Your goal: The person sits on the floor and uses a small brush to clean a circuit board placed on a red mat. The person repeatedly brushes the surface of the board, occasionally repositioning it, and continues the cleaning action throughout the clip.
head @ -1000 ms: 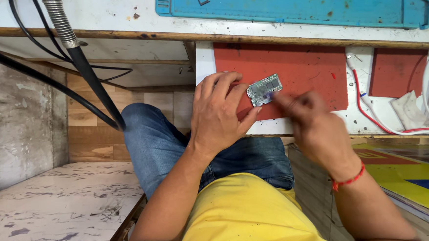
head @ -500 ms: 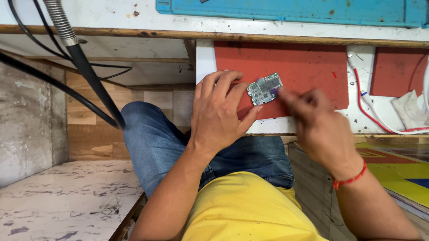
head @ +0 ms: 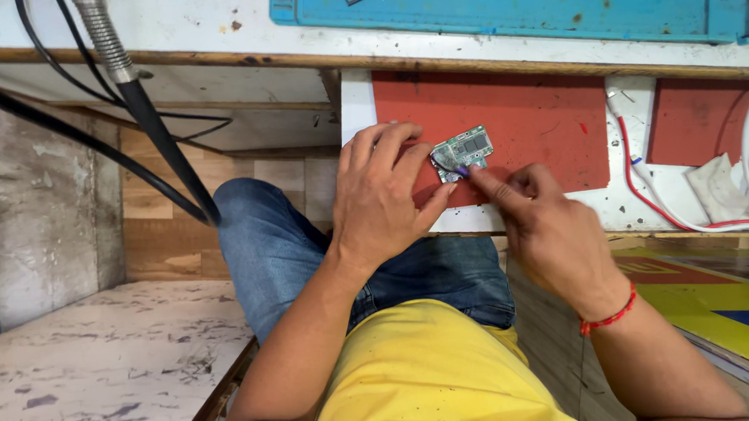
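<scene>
Two hands work on one small green circuit board (head: 463,152), which lies on the big red mat (head: 524,121) (two red mats, one blue mat (head: 518,6)). Left hand (head: 382,197) presses flat beside it, gripping nothing. Right hand (head: 546,227) pinches a tiny purple-tipped tool (head: 460,170). Too hard a push could make the board slide or scratch.

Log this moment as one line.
left hand: steadies circuit board | right hand: fingertip tool on board | board on red mat
</scene>
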